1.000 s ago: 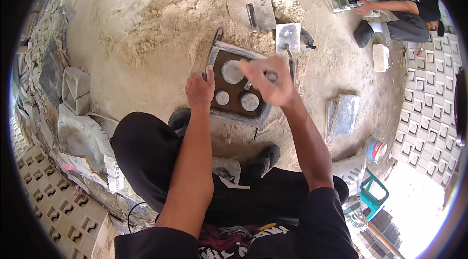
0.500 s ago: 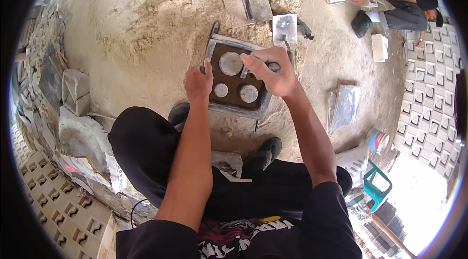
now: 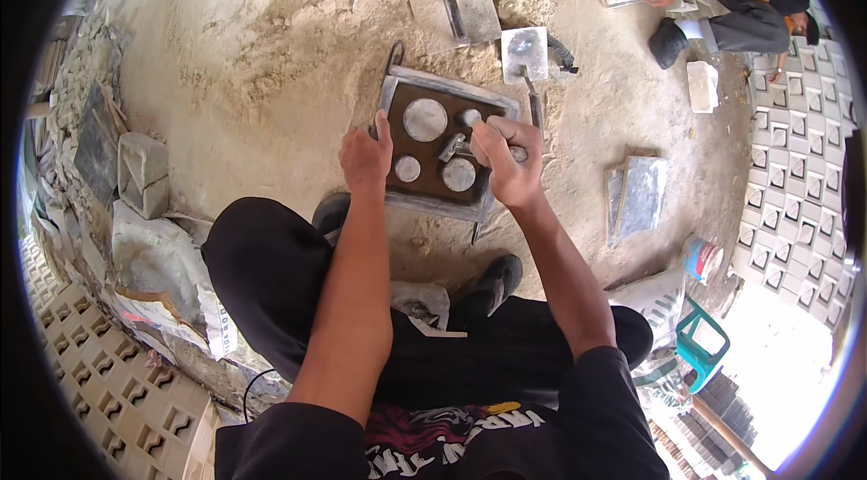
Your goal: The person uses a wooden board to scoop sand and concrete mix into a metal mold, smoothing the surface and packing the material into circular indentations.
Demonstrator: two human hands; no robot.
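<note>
On the ground in front of me lies a square metal mould point(image 3: 432, 204) with a brown inner face and round grey discs of several sizes in it. My left hand point(image 3: 366, 158) is closed on the mould's left edge, thumb on top. My right hand point(image 3: 511, 158) is wrapped round the handle of a small hammer, whose metal head point(image 3: 453, 148) is over the mould between the discs. Part of the mould's right side is hidden by my right hand. The large disc point(image 3: 425, 120) is at the upper left, and a small disc point(image 3: 470, 118) shows just above the hammer.
Beyond the mould lie a float with a dark handle point(image 3: 455, 19), a pale square plate point(image 3: 525, 48) and a brush point(image 3: 561, 52). Flat plates point(image 3: 639, 198) rest to the right. A co-worker point(image 3: 736, 10) handles another frame at the far right, near stacked patterned blocks point(image 3: 795, 155).
My right hand has moved down and slightly right with the hammer, uncovering the small upper-right disc. My left hand stays on the mould's edge.
</note>
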